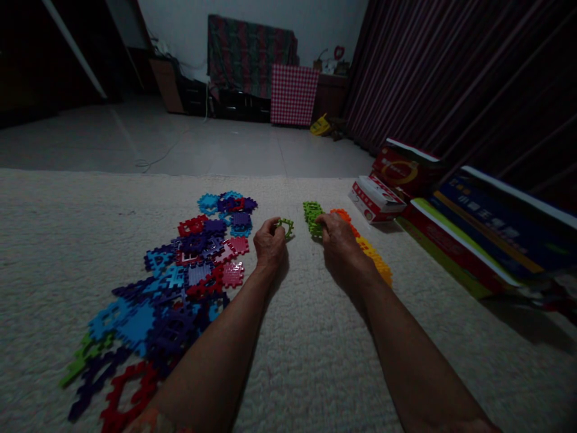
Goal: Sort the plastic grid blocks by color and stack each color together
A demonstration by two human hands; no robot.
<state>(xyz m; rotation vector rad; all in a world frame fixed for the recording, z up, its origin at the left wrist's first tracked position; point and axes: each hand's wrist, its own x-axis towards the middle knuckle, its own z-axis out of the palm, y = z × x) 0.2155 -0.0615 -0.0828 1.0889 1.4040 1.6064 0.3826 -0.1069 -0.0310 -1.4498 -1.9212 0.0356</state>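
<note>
My left hand (pixel 269 243) rests on the cream carpet (pixel 315 337) with its fingers closed on a small green plastic puzzle piece (pixel 285 226). My right hand (pixel 337 239) is curled over the near end of a stack of green pieces (pixel 312 214). Beside that hand lies a row of orange and yellow pieces (pixel 374 255), partly hidden by my wrist. A loose pile of blue, purple and red interlocking pieces (pixel 189 270) spreads out to the left of my left hand.
Red, white and blue boxes and books (pixel 451 210) are stacked along the right by a dark striped curtain (pixel 451 78). Beyond the carpet's far edge is bare tiled floor (pixel 180 138) with a cable; furniture and a checked panel (pixel 294 94) stand at the far wall.
</note>
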